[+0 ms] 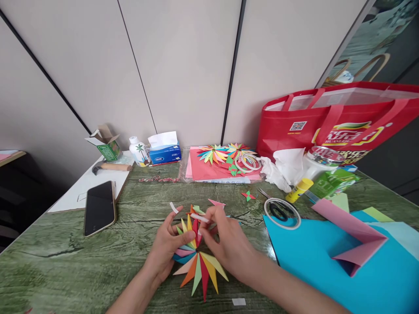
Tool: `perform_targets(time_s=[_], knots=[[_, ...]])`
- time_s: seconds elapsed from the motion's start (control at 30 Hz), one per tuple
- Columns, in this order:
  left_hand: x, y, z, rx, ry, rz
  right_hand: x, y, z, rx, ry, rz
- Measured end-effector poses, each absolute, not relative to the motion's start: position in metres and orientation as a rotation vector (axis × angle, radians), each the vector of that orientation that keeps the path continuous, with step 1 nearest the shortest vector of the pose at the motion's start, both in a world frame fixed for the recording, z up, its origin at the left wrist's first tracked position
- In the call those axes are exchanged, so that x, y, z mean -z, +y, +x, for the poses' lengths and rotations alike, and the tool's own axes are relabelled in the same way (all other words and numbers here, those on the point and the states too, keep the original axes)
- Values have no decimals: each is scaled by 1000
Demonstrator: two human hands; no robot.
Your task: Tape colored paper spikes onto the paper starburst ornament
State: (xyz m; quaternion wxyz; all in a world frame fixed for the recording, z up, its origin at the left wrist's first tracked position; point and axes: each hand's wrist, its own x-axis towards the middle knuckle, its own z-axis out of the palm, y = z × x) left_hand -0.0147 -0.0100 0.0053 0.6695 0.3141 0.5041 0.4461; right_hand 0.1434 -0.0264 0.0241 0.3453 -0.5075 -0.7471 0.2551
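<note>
A many-pointed folded paper star [204,274] in several colours is held low at the front of the table. My left hand [165,248] is closed on its left side, thumb pressed on the points. A short white strip [173,208] clings near the tip of a left finger. Over the upper right of the star, my right hand [225,240] pinches a white strip of tape [199,217], its fingertips close to a red point. Small folded paper pieces [216,203] lie just behind the hands. Another white strip [238,301] rests on the table in front.
To the right are blue paper [304,270], folded pink paper [356,231], a tape roll [297,220] around black-handled scissors [278,213], and a glue stick [299,190]. Finished stars [213,154] sit at the back beside a red bag [291,135]. A phone [100,208] and hammer [114,166] lie left.
</note>
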Motion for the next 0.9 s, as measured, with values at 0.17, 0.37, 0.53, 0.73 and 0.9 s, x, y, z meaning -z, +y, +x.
perform_targets(time_s=[0.17, 0.37, 0.53, 0.73, 0.9], knots=[[-8, -9, -15, -1060, 1147, 680, -18, -25, 142, -738, -1850, -1452], [-8, -5, -18, -1159, 1110, 636, -26, -23, 148, -777, -1924, -1464], [-9, -4, -18, -1125, 1143, 651, -44, -6, 186, -431, -1809, -1570], [-12, -5, -13, -1094, 1170, 657, -53, 1, 232, -316, -2201, -1940], [-10, -6, -12, -1075, 1198, 712, -50, 7, 226, -276, -2292, -2063]])
